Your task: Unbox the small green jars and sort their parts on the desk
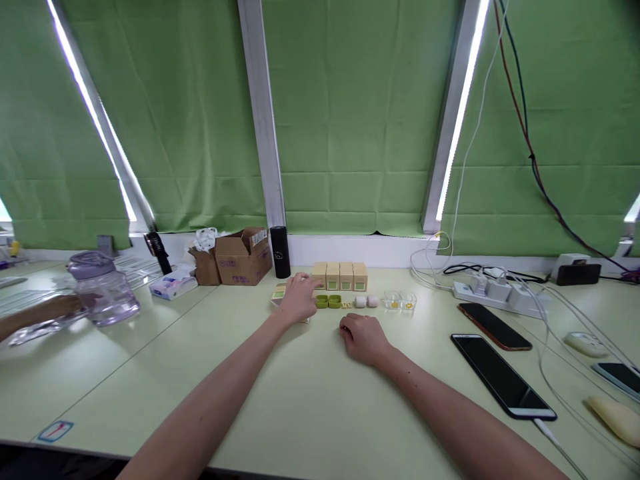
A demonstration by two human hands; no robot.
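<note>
Tan card, by the look of it, forms four small boxes (346, 272) standing side by side on the pale counter (310, 407), green patches on the fronts of at least three. Each is probably light and stiff-walled, dry rather than slippery, yet easily dented; opposite side walls near the base should give the safest hold, with little squeeze.

Left of that row, a pale item with a green patch (279, 293) lies mostly covered by the left hand (299, 298). That grip is palm down, its fingers partly spread and reaching toward the leftmost box; whether it holds the covered item or merely touches it, I cannot tell. The right hand (364, 339) rests on the counter, fingers loosely curled, underside hidden, so how tightly that grip is closed, or whether anything is inside, cannot be judged.

In front of the boxes sit green square containers (335, 302), likely firm and best pinched across the rims. Beside them, past some tiny yellowish pieces, are whitish rounded pieces (361, 302), perhaps smooth enough to roll. Clear cups (391, 300) finish the line: thin, possibly brittle and slick, better lifted by their walls.
</note>
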